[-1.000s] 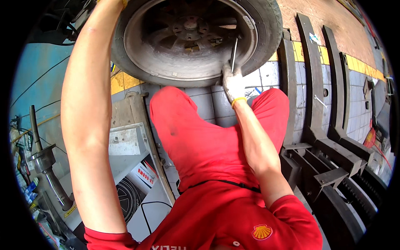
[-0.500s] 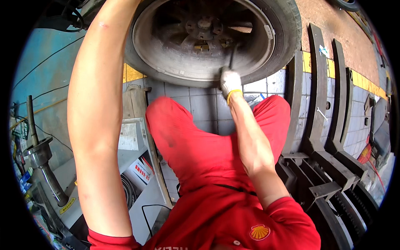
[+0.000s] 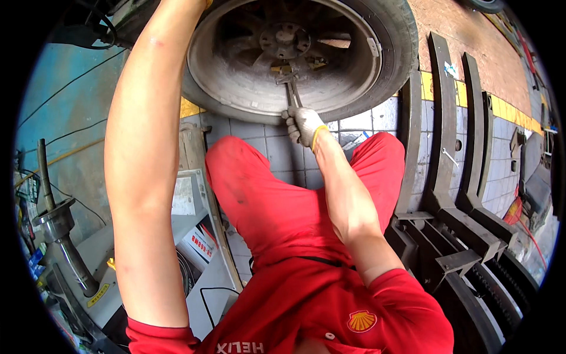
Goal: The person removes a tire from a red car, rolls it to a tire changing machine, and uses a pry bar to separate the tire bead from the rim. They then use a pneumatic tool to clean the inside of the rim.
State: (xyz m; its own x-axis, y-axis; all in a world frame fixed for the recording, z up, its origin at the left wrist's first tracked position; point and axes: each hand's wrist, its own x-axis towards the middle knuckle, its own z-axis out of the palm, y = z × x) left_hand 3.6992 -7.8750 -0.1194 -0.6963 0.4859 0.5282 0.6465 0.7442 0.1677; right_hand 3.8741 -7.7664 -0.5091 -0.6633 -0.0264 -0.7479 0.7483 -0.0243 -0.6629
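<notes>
"Starting at the wheel point(image 3: 336, 88), which step is in hand?"

"Judged from this view: hand-tool work inside the wheel's barrel. The wheel is at the top of the view, hollow inner side toward the person, with the tyre point(image 3: 396, 56) around it and the hub point(image 3: 285, 40) deep within. A metal tool point(image 3: 294, 95) reaches over the near rim edge, its crosswise head inside the barrel. Whether the head touches the barrel cannot be told."

"State the position of the hands."

"Apart. Right hand point(image 3: 305, 125): gloved, fingers wrapped around the tool's handle, at the near edge of the tyre. Left hand: beyond the upper edge of the view; its grip cannot be told."

"What does the next move call for?"

"By judgement, a firm right grip, knuckles kept clear of the tyre."

"Surroundings?"

"Dark steel arms point(image 3: 445, 112) at right, with a small spanner point(image 3: 450, 157) at one of them."
</notes>
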